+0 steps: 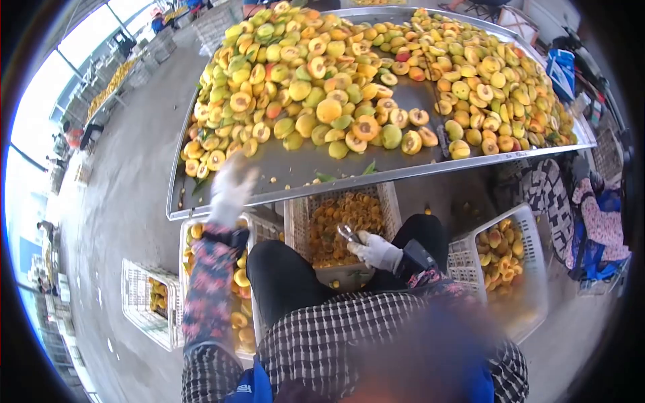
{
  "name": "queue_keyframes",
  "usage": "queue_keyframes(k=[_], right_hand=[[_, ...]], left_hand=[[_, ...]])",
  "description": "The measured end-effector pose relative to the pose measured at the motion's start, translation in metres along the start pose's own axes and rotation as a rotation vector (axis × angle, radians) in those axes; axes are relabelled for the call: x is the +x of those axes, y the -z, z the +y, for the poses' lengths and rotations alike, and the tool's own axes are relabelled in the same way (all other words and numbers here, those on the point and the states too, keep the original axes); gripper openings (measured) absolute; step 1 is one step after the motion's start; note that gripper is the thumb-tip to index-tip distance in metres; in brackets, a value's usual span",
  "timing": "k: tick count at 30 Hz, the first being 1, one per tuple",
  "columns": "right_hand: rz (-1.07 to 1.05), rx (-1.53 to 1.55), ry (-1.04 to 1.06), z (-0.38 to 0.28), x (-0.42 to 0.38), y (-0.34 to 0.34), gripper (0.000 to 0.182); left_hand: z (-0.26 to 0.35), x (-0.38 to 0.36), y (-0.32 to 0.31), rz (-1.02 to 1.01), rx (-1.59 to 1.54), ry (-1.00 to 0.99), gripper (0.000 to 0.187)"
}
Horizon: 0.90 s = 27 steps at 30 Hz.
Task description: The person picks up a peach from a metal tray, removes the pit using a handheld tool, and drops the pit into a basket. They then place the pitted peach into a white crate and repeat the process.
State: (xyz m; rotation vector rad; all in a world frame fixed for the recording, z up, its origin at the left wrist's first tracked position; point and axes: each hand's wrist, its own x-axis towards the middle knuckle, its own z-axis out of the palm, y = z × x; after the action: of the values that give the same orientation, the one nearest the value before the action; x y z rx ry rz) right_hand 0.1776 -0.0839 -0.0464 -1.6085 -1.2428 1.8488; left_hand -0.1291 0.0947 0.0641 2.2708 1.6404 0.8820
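My left hand [233, 188], in a white glove, is over the near left edge of the metal table [302, 180], just below the heap of halved yellow peaches [302, 80]. Its fingers are blurred but look stretched out and apart, and no fruit shows in them. Lower down, my right hand [377, 252], also gloved, closes around a small metal tool [348, 233] with a two-part, rounded tip. That tool is above a white crate [295, 225] of orange-brown pits and scraps [346, 218] between my knees. Part of its handle is hidden by the glove.
Left of my leg stands a crate of peach halves [240, 277]; another crate [149, 302] lies farther left. A crate with peaches [531, 235] is at my right. A seated person's patterned sleeve [598, 215] shows at far right. Loose leaves [326, 178] lie on the table.
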Motion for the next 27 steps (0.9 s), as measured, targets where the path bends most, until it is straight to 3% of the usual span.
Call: queue_keyframes(k=[1, 3, 5, 8, 11, 14, 17, 20, 22, 24, 25, 27], right_hand=[[0.028, -0.090, 0.059, 0.003, 0.000, 0.000, 0.032], [0.105, -0.271, 0.205, 0.021, 0.006, 0.000, 0.039], [0.141, -0.355, 0.244, 0.016, -0.001, 0.003, 0.040], [0.212, -0.390, 0.353, 0.025, -0.003, 0.004, 0.040], [0.141, -0.296, 0.253, 0.007, -0.021, 0.009, 0.040], [0.138, -0.231, 0.285, 0.017, -0.015, 0.008, 0.035], [0.113, -0.067, 0.323, 0.016, -0.011, 0.004, 0.026], [0.009, 0.256, 0.260, 0.011, -0.018, 0.007, 0.019], [0.251, 0.041, 0.521, -0.015, -0.042, 0.007, 0.017], [0.396, 0.050, 0.744, -0.018, -0.032, 0.010, 0.024], [0.605, -0.250, 0.930, -0.032, -0.037, 0.014, 0.025], [0.865, -0.676, 1.210, -0.068, -0.052, 0.018, 0.025]], left_hand=[[0.033, 0.026, -0.022, -0.046, 0.106, -0.205, 0.060], [0.100, 0.057, -0.061, -0.142, 0.157, -0.304, 0.065], [0.120, 0.089, -0.128, -0.112, 0.393, -0.391, 0.079], [0.144, 0.117, -0.191, -0.114, 0.441, -0.336, 0.076], [0.157, 0.117, -0.202, -0.198, 0.486, -0.339, 0.068], [0.171, 0.106, -0.176, -0.394, 0.255, -0.438, 0.059], [0.184, 0.081, -0.139, -0.381, -0.268, -0.088, 0.051], [0.173, 0.049, -0.114, -0.212, -1.454, 0.348, 0.052], [0.174, 0.016, -0.076, -0.286, -1.699, 0.263, 0.059], [0.161, -0.005, -0.070, -0.354, -1.734, 0.404, 0.057], [0.157, -0.015, -0.075, -0.373, -1.877, 0.421, 0.045], [0.161, -0.029, -0.078, -0.319, -1.953, 0.455, 0.048]])
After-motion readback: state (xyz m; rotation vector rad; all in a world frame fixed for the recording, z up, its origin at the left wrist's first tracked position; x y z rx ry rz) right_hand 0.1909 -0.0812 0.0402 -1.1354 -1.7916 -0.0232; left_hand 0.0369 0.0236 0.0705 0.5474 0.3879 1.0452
